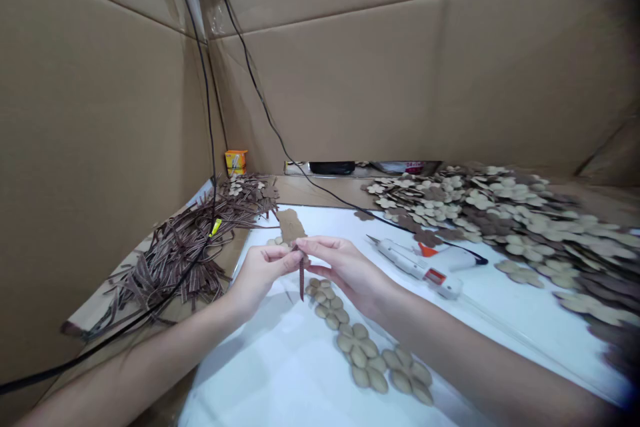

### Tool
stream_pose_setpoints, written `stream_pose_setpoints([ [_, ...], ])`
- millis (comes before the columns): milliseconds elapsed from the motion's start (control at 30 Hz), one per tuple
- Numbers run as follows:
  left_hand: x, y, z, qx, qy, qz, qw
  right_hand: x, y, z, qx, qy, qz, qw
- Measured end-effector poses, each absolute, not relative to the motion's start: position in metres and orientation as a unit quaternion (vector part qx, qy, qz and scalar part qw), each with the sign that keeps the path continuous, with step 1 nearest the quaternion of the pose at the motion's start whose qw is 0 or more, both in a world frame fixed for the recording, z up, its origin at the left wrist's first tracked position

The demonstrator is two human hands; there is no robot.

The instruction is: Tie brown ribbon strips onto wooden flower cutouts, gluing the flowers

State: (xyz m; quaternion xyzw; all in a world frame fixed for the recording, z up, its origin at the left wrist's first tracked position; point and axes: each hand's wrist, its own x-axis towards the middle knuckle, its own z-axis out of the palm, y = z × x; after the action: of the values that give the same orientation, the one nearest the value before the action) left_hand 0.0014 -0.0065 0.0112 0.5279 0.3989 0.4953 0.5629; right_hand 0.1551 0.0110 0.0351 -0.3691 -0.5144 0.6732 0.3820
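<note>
My left hand (263, 270) and my right hand (343, 267) meet over the white sheet (280, 373), both pinching the top of a thin dark brown strip (301, 283) that hangs down between them. Just behind the fingers a brown flower-shaped cutout (291, 225) lies on the sheet. Below my hands a row of tan flower cutouts (357, 343) runs toward the front right.
A white glue gun (420, 265) with an orange trigger lies right of my hands, its black cable running up the cardboard wall. A heap of dark brown strips (185, 250) fills the left. Many tan and brown flower cutouts (505, 213) cover the right. An orange box (236, 161) stands in the corner.
</note>
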Motion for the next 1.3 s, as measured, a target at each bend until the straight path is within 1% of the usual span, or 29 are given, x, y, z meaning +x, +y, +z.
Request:
stream_pose_setpoints([
  [233, 0.003, -0.011, 0.015, 0.520, 0.387, 0.501, 0.573, 0.156, 0.012, 0.036, -0.360, -0.517, 0.688, 0.361],
  [333, 0.002, -0.012, 0.016, 0.529, 0.405, 0.496, 0.557, 0.160, 0.018, 0.039, -0.380, -0.566, 0.651, 0.333],
  [467, 0.003, -0.014, 0.018, 0.540, 0.436, 0.482, 0.534, 0.165, 0.027, 0.043, -0.416, -0.619, 0.585, 0.320],
  [633, 0.004, -0.016, 0.018, 0.552, 0.451, 0.470, 0.520, 0.167, 0.032, 0.045, -0.416, -0.651, 0.560, 0.299],
  [800, 0.004, -0.014, 0.015, 0.560, 0.436, 0.471, 0.524, 0.168, 0.031, 0.044, -0.407, -0.654, 0.561, 0.305],
  [900, 0.006, -0.014, 0.014, 0.527, 0.412, 0.480, 0.568, 0.167, 0.029, 0.044, -0.379, -0.656, 0.570, 0.318],
  [1000, 0.006, -0.013, 0.014, 0.459, 0.364, 0.475, 0.657, 0.165, 0.027, 0.044, -0.353, -0.656, 0.582, 0.327],
  [1100, 0.003, -0.012, 0.013, 0.414, 0.298, 0.409, 0.757, 0.163, 0.024, 0.043, -0.321, -0.655, 0.602, 0.324],
  [1167, 0.000, -0.012, 0.014, 0.392, 0.249, 0.370, 0.805, 0.162, 0.023, 0.043, -0.282, -0.651, 0.632, 0.312],
  [1300, -0.004, -0.013, 0.014, 0.363, 0.189, 0.356, 0.840, 0.163, 0.021, 0.041, -0.210, -0.648, 0.662, 0.314],
])
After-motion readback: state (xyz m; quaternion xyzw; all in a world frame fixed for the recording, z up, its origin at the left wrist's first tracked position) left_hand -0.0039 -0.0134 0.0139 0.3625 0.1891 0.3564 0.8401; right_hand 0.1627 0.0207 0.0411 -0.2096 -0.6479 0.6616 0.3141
